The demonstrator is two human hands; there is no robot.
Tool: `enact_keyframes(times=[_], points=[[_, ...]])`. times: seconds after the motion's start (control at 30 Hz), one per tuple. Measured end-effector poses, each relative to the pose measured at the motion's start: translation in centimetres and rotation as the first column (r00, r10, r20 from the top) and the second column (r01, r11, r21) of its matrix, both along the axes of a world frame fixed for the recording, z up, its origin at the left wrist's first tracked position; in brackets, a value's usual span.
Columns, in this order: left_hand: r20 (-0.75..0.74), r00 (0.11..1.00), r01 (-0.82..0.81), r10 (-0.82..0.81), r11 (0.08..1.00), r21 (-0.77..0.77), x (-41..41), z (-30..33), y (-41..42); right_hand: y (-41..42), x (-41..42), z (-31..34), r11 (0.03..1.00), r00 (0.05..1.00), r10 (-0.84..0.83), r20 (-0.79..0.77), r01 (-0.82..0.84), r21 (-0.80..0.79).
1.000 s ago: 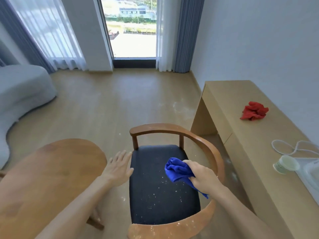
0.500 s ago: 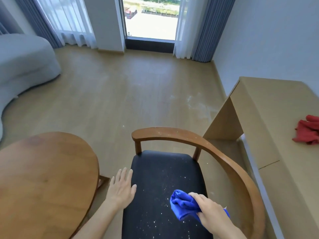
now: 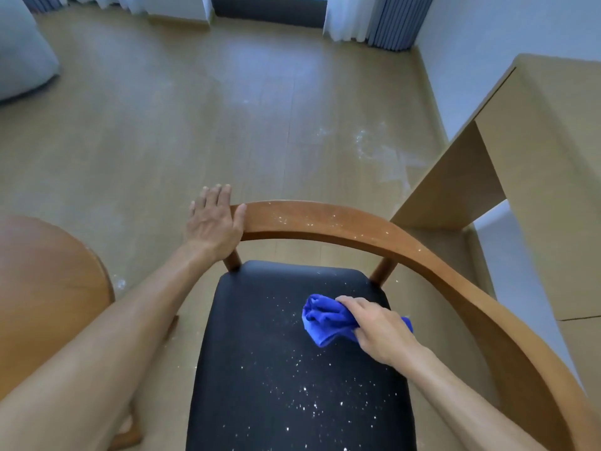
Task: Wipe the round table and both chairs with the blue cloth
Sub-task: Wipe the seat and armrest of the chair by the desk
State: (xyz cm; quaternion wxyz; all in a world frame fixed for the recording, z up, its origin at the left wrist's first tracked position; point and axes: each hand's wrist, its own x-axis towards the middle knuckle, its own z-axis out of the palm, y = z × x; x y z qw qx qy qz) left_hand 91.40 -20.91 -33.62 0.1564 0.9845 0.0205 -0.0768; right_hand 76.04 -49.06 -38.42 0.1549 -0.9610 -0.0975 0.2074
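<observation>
- The blue cloth (image 3: pixel 325 320) is bunched and grasped in the right hand (image 3: pixel 379 327), fingers curled over it, and is pressed on the far right part of the black seat (image 3: pixel 292 369) of the chair (image 3: pixel 406 245).
- The left hand (image 3: pixel 213 222) is laid flat on the left end of the curved wooden backrest (image 3: pixel 325 222), fingers nearly straight and thumb along the rail; it is judged to steady the chair, not to clasp it.
- White specks are scattered over the seat, thickest toward the near middle, which lies nearer the person and to the left of the cloth. The coming stroke is therefore judged to run from the cloth toward the near edge, along the long axis of the seat.
- The right hand is the nearer to the specks; the left is well apart from them.
- Specks are also seen on the backrest, so that part is judged not yet wiped.
- The round table (image 3: pixel 48 288) is seen at the left, just beside the chair; only 1 chair is in view.
- A pale desk (image 3: pixel 536 190) stands at the right.
- No brand, label or writing can be read.
</observation>
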Motion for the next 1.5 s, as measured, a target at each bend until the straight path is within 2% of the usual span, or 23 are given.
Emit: enact_keyframes(times=[0.13, 0.27, 0.37, 0.43, 0.5, 0.63, 0.77, 0.87, 0.93, 1.03, 1.1, 1.2, 1.3, 1.37, 1.4, 1.43, 1.5], points=[[0.036, 0.999, 0.018, -0.022, 0.996, 0.086, 1.6, -2.1, -0.3, 2.0, 4.5, -4.1, 0.994, 0.972, 0.08, 0.221, -0.062, -0.09], [0.132, 0.989, 0.044, -0.064, 0.988, 0.149, 1.7, -3.4, -0.1, 4.1, 3.5, -8.3, 0.937, 0.957, 0.24, 0.165, -0.184, -0.297], [0.151, 0.978, 0.116, -0.144, 0.976, 0.185, 1.9, -3.5, 0.3, 3.5, 3.7, -9.0, 0.928, 0.923, 0.311, 0.229, -0.242, -0.283], [0.184, 0.958, 0.176, -0.222, 0.955, 0.237, 2.1, -3.5, 0.5, 2.6, 4.4, -9.3, 0.899, 0.897, 0.392, 0.205, -0.327, -0.291], [0.188, 0.956, 0.178, -0.225, 0.955, 0.238, 2.2, -3.6, 0.7, 2.1, 5.1, -10.0, 0.882, 0.889, 0.424, 0.174, -0.362, -0.3], [0.217, 0.956, 0.155, -0.197, 0.969, 0.193, 2.1, -3.8, 0.7, 2.1, 5.7, -11.5, 0.925, 0.914, 0.344, 0.215, -0.29, -0.246], [0.204, 0.963, 0.148, -0.179, 0.977, 0.155, 2.0, -3.7, 0.6, 3.4, 6.0, -12.4, 0.944, 0.917, 0.273, 0.29, -0.199, -0.262], [0.194, 0.964, 0.155, -0.182, 0.977, 0.146, 2.0, -3.6, 0.5, 5.4, 4.5, -12.7, 0.984, 0.907, 0.098, 0.41, -0.026, -0.177], [0.191, 0.964, 0.161, -0.186, 0.977, 0.139, 1.9, -3.5, 0.5, 7.0, 0.0, -13.2, 0.996, 0.886, 0.038, 0.462, 0.005, -0.09], [0.184, 0.965, 0.165, -0.187, 0.978, 0.13, 1.9, -3.5, 0.5, 9.9, -11.7, -14.2, 0.981, 0.909, 0.163, 0.385, -0.192, 0.039], [0.178, 0.968, 0.157, -0.177, 0.98, 0.123, 1.9, -3.5, 0.5, 10.6, -16.5, -13.8, 0.968, 0.916, 0.205, 0.346, -0.241, 0.064], [0.179, 0.968, 0.154, -0.175, 0.98, 0.128, 1.7, -3.4, 0.4, 9.8, -16.6, -12.9, 0.912, 0.84, 0.346, 0.419, -0.406, 0.062], [0.185, 0.967, 0.151, -0.172, 0.981, 0.123, 1.9, -3.5, 0.4, 8.7, -11.6, -12.2, 0.86, 0.767, 0.43, 0.477, -0.509, 0.043], [0.188, 0.968, 0.145, -0.167, 0.981, 0.126, 1.9, -3.5, 0.5, 8.0, -4.5, -12.8, 0.902, 0.728, 0.392, 0.562, -0.424, -0.079], [0.189, 0.967, 0.145, -0.168, 0.981, 0.127, 1.9, -3.6, 0.5, 8.1, -0.3, -13.0, 0.949, 0.754, 0.309, 0.579, -0.287, -0.133], [0.193, 0.967, 0.146, -0.169, 0.981, 0.13, 1.9, -3.6, 0.6, 8.3, 3.9, -13.0, 0.983, 0.792, 0.175, 0.585, -0.107, -0.149], [0.197, 0.965, 0.149, -0.175, 0.979, 0.138, 1.9, -3.7, 0.6, 9.6, 9.5, -12.6, 0.965, 0.839, -0.142, 0.526, 0.234, -0.114]])
